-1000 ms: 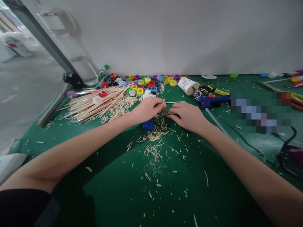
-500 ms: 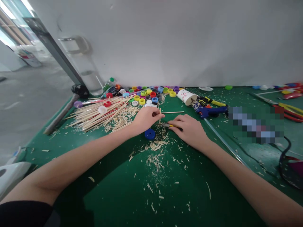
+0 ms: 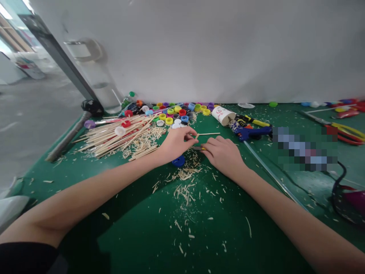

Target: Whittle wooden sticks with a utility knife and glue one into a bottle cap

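My left hand (image 3: 176, 142) pinches the near end of a thin wooden stick (image 3: 208, 134) that points right over the green table (image 3: 142, 220). My right hand (image 3: 222, 154) lies beside it, fingers closed on a small tool with a yellow part (image 3: 202, 148); its tip meets the stick's end. A blue bottle cap (image 3: 178, 161) sits just under my left hand. Wood shavings (image 3: 185, 179) lie scattered below both hands.
A bundle of wooden sticks (image 3: 116, 133) lies at the left, with several coloured bottle caps (image 3: 176, 110) behind it. A white paper cup (image 3: 224, 115) on its side and a blue glue gun (image 3: 251, 131) lie to the right. Scissors (image 3: 345, 131) and cables (image 3: 339, 179) are at far right.
The stick held upright half a second ago now lies level, pointing right. Both hands stay close together at the same spot; the camera view shifted slightly.
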The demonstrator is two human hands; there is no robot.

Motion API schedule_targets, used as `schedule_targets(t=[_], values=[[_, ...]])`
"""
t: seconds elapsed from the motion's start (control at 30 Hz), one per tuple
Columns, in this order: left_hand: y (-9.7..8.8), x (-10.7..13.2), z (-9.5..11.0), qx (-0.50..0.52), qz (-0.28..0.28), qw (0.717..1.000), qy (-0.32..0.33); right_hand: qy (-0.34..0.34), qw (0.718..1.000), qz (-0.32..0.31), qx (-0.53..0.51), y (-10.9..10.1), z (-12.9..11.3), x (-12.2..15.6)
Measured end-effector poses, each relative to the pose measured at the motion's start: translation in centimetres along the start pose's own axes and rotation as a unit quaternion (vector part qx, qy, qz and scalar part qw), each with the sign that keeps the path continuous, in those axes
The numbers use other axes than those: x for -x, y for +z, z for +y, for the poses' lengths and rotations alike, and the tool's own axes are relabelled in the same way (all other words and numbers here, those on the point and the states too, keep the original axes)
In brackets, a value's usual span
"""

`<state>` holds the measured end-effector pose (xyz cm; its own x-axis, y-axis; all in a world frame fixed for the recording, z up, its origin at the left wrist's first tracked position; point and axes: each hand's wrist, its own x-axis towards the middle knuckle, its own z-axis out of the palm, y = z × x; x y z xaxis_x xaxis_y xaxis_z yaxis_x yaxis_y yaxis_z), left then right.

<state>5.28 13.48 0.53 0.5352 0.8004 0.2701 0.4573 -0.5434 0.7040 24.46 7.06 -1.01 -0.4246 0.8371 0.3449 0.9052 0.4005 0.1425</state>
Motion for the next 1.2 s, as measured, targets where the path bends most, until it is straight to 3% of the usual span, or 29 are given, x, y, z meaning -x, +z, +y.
schedule_targets(t=[0.13,0.4,0.7,1.1,1.2], values=[[0.2,0.1,0.6,-0.037,-0.009,0.999,0.024,-0.001,1.0,-0.001,0.009,0.3,0.0,-0.3],[-0.9,0.0,0.0,-0.008,-0.021,1.0,-0.007,-0.013,0.998,-0.032,-0.049,-0.1,0.8,-0.3],[-0.9,-0.3,-0.2,-0.012,0.006,1.0,0.01,0.021,0.997,0.037,-0.058,-0.1,1.1,0.4],[-0.3,-1.0,-1.0,0.091,-0.058,0.994,0.017,0.024,0.999,-0.031,-0.037,-0.3,0.3,-1.2],[-0.2,-1.0,-0.8,0.086,-0.051,0.995,0.012,0.02,0.998,-0.041,-0.045,-0.4,0.4,-1.4]])
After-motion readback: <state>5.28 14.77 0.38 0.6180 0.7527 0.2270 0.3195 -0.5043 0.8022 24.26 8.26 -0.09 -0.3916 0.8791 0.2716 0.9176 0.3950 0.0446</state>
